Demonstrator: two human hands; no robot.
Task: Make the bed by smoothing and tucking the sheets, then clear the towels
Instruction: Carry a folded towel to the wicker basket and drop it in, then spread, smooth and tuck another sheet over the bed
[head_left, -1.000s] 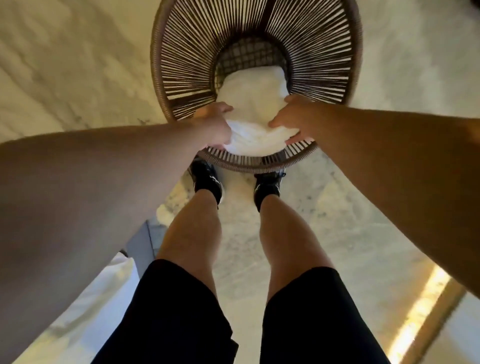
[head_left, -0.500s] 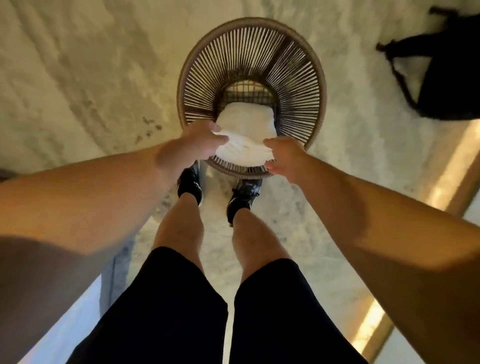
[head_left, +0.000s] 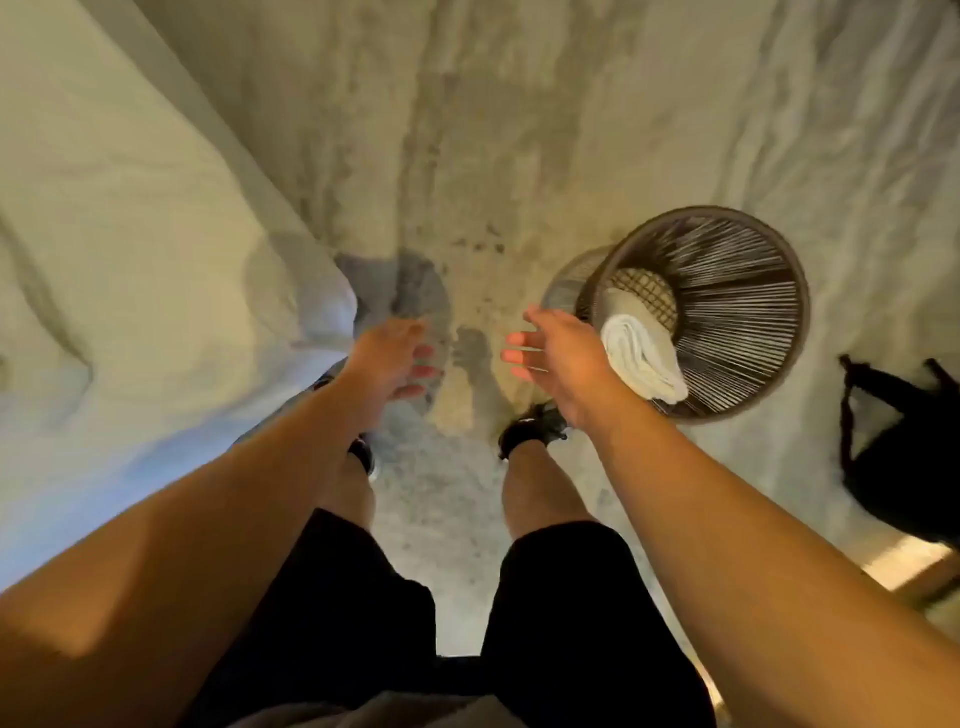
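Observation:
A white towel (head_left: 641, 356) lies folded inside a round dark wicker basket (head_left: 748, 322), draped against its near rim. My right hand (head_left: 558, 361) hovers just left of the basket with fingers spread, holding nothing. My left hand (head_left: 392, 361) is stretched out over the floor beside the bed's corner, fingers straight and empty. The bed with its white sheet (head_left: 130, 249) fills the left side; the sheet hangs over the corner with soft wrinkles.
Mottled pale stone floor (head_left: 519, 130) runs between bed and basket. A black bag (head_left: 904, 457) lies on the floor at the right edge. My legs in black shorts and dark shoes stand between bed and basket.
Both hands have let go of the towel, which now stays in the basket. My view has swung left, so the basket sits at the right and the bed has come into sight.

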